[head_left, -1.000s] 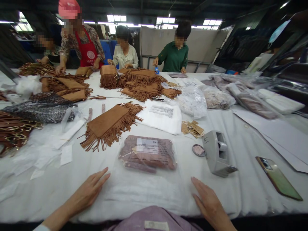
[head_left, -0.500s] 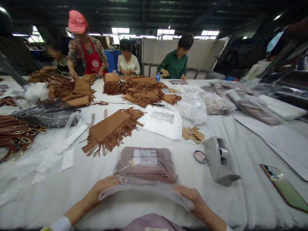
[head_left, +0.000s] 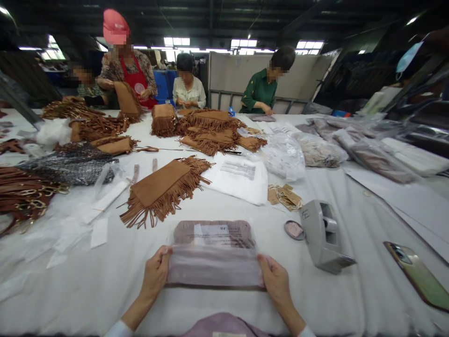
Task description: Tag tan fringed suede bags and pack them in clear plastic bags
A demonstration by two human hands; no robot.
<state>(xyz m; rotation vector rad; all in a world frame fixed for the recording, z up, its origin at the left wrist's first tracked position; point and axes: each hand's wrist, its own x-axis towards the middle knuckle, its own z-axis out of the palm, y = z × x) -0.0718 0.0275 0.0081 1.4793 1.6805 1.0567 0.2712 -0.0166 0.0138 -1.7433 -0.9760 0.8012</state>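
A mauve-brown pouch lies inside a clear plastic bag (head_left: 213,267) right in front of me, its near part folded up over the pouch. White label and dark print show through the plastic at the far part. My left hand (head_left: 156,271) pinches the bag's left edge between thumb and fingers. On the opposite side my right hand (head_left: 275,278) grips the right edge the same way. Beyond the bag lies a brown fringed suede bag (head_left: 161,189). To the right stand a grey tape dispenser (head_left: 324,236) and a small round dish (head_left: 294,230).
A phone (head_left: 417,274) lies at the right. Brown paper tags (head_left: 285,196) and a white printed bag (head_left: 242,180) sit beyond. Fringed bags (head_left: 210,131) are piled farther back, with packed plastic bags (head_left: 375,154) at right. Several co-workers stand or sit across the table.
The bag's loose near end has been folded away from me over the pouch, and both hands have shifted to its sides. Across the table, a co-worker has lifted a brown fringed bag.
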